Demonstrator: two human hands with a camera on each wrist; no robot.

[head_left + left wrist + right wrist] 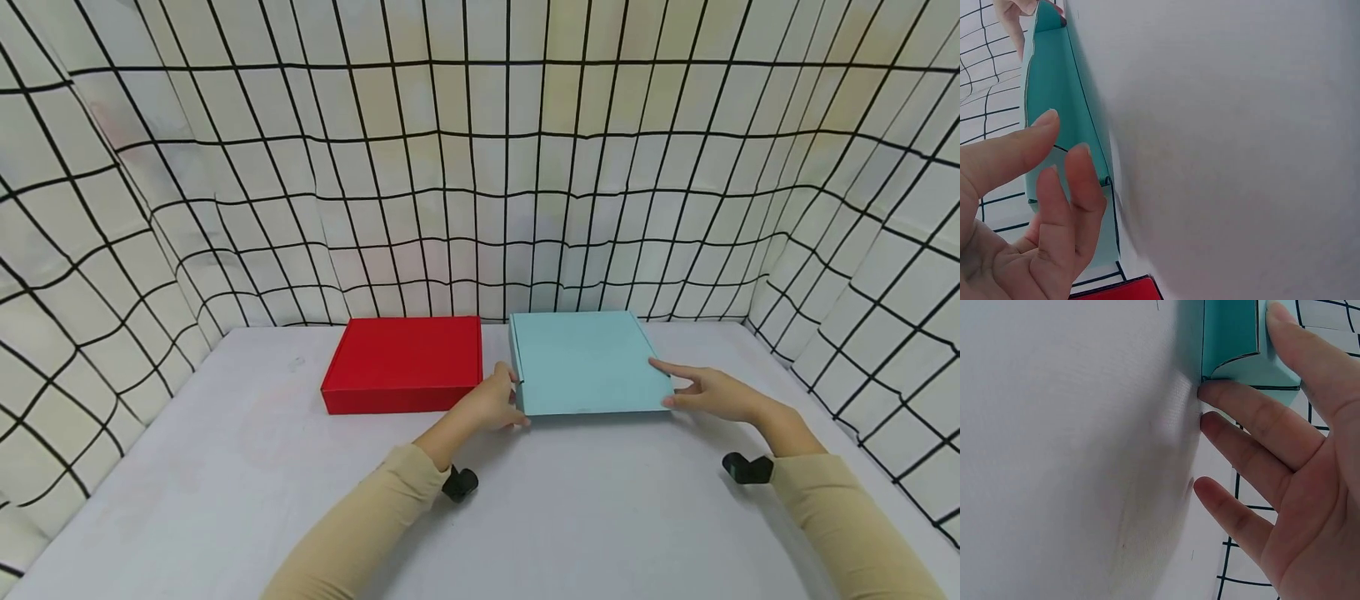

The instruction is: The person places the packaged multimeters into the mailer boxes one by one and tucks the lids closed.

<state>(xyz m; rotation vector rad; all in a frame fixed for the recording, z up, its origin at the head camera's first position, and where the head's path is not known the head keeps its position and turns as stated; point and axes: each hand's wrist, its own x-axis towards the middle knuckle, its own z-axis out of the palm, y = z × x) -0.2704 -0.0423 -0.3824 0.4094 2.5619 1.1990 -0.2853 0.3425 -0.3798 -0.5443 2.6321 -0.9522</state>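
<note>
A light-blue cardboard box (588, 362) lies flat on the table, its lid down. My left hand (491, 402) is at the box's left side and near front corner. In the left wrist view, that hand's thumb and fingers are slightly bent in front of the teal front side, a gap between their tips. At the opposite side is my right hand (708, 393), fingers spread and its fingertips right at the box's right edge. The right wrist view shows its thumb against the box by the front flap, with the other fingers extended low beside the corner.
A red box (405, 362) sits just left of the blue one, close behind my left hand. The white table (570, 517) ends at a white wall with black grid lines (480, 167). Black devices (748, 468) hang at both wrists.
</note>
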